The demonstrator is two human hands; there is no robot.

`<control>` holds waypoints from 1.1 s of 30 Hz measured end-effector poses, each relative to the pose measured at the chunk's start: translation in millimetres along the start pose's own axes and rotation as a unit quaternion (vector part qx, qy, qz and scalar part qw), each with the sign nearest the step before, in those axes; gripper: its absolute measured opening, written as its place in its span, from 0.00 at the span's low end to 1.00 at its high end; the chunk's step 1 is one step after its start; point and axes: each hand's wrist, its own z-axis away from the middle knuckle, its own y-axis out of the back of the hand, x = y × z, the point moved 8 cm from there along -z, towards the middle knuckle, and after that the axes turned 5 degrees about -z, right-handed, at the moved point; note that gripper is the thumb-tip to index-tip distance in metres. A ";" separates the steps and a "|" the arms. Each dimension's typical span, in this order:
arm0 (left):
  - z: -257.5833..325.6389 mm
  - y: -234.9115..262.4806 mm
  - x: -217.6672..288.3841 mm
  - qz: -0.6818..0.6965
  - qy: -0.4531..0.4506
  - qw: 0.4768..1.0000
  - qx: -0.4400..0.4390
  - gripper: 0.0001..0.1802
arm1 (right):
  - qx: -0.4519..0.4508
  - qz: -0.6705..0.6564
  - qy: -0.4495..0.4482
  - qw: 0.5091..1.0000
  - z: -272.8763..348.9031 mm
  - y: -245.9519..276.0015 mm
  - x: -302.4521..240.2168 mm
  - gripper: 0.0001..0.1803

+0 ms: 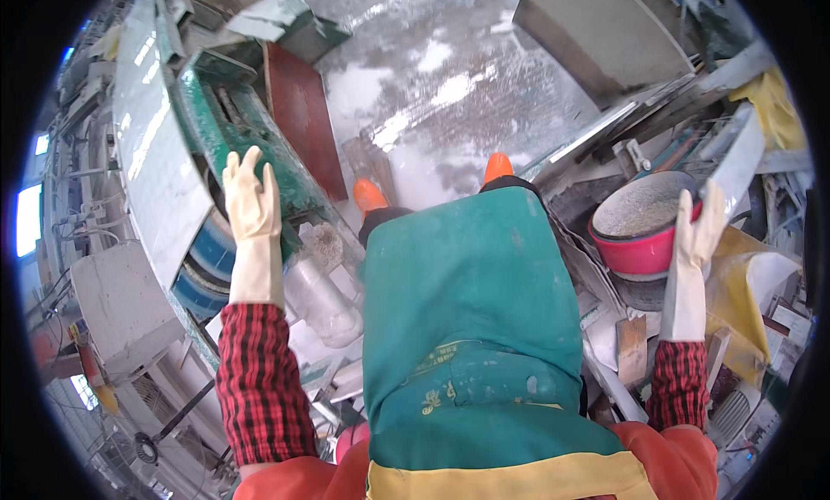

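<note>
At my right side, pink-red tub (634, 254): it sits on a dull round base (638, 292), with pale grainy matter (648, 204) inside its dark rim.
Right hand (697, 232): cream-gloved, thumb and fingers apart, it overlaps the tub's right rim; I can't tell whether I touch it.
Left hand (252, 201): gloved alike, my fingers spread wide, it is over the right edge of the green metal frame (207, 98); contact is unclear from above.
Left of that hand: a blue banded drum (203, 262) shows below the frame, under the right edge of a long glossy pale slab (147, 150).
By my left wrist: a cloudy clear container (324, 299) lies just right of my glove cuff.
Floor (462, 124): wet and whitish, it gives me room ahead, bounded by a red-brown board (303, 119) along its left edge and a leaning grey-brown panel (596, 46) at its far right corner.
Orange boot toes (369, 195): both mine, at the floor's near edge, past my green apron (471, 275).
Beyond the right hand: a yellow sheet (735, 305) hangs just right of my cuff, crowding that side.
</note>
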 end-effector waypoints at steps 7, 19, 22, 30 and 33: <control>9.4 61.2 18.5 0.128 0.041 0.989 0.063 0.22 | -0.043 -0.014 -0.096 0.994 -23.3 -0.4 31.9 0.34; 196.1 115.4 -114.8 0.387 0.333 0.855 0.091 0.21 | -0.139 0.032 -0.177 0.974 -19.5 -67.7 131.9 0.47; 225.0 133.3 -129.2 0.407 0.384 0.817 0.140 0.21 | -0.095 -0.064 -0.211 0.971 -26.3 -65.8 145.1 0.38; 178.3 145.6 -86.6 0.632 0.388 0.647 0.177 0.25 | -0.030 -0.519 -0.519 0.678 -38.4 59.8 44.7 0.39; 133.0 123.9 -15.7 0.695 0.378 0.611 -0.013 0.30 | -0.041 -0.532 -0.314 0.785 -60.0 63.5 -6.7 0.37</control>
